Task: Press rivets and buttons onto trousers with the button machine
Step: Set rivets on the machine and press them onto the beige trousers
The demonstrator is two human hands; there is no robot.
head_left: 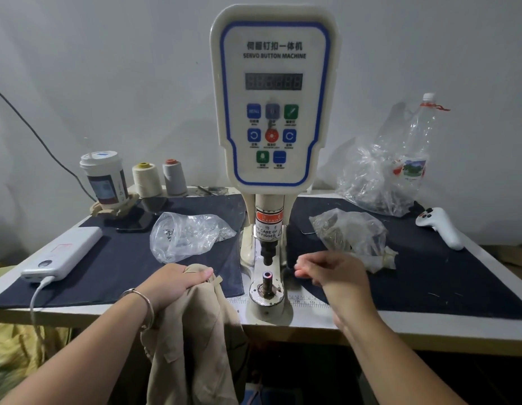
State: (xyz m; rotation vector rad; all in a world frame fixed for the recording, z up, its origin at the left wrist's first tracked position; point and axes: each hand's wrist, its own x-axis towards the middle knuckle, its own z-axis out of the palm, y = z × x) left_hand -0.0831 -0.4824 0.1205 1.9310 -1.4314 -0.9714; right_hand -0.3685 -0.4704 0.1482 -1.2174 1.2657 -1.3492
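Note:
The white servo button machine stands at the table's middle, its punch raised above the bare lower die. Beige trousers hang over the table's front edge, left of the die. My left hand grips their top edge. My right hand hovers just right of the die, blurred, fingers loosely curled; whether it pinches a small part I cannot tell. A clear bag of metal parts lies left of the machine, another bag to the right.
Dark cloth covers the table. On the left lie a white power bank with its cable, a phone, a paper cup and two thread cones. On the right are a crumpled bag with a plastic bottle and a white controller.

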